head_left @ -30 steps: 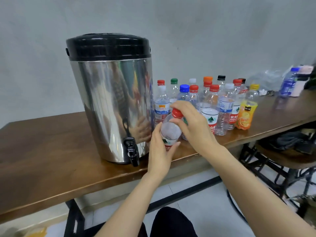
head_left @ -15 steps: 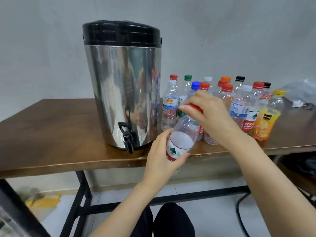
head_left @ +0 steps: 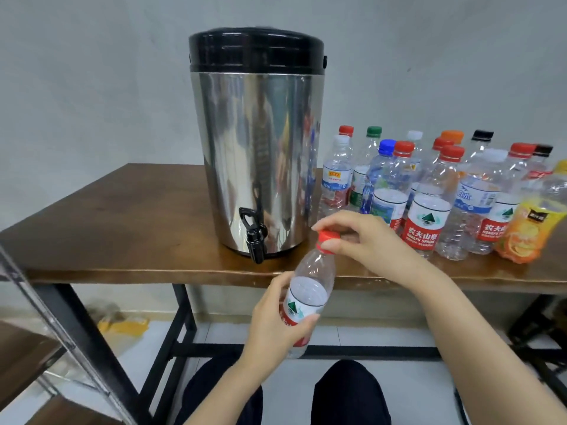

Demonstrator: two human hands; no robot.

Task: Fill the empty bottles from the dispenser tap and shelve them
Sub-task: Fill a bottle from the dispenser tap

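Note:
A steel dispenser (head_left: 257, 148) with a black lid stands on the wooden table (head_left: 122, 234); its black tap (head_left: 253, 233) juts over the front edge. My left hand (head_left: 273, 326) grips the labelled body of a clear empty bottle (head_left: 310, 289), held tilted below and in front of the table edge, right of the tap. My right hand (head_left: 365, 240) pinches the bottle's red cap (head_left: 327, 239). Several empty bottles (head_left: 429, 194) with mixed caps stand to the dispenser's right.
An orange-labelled juice bottle (head_left: 530, 228) stands at the right end of the group. A metal-framed shelf (head_left: 46, 326) edges in at lower left. Black table legs and a crossbar (head_left: 368, 351) run under the table, with my knees below.
The bottle has come down and toward me, from above the table to below its front edge. Both hands kept their hold. The view swung left, and the shelf frame entered at lower left.

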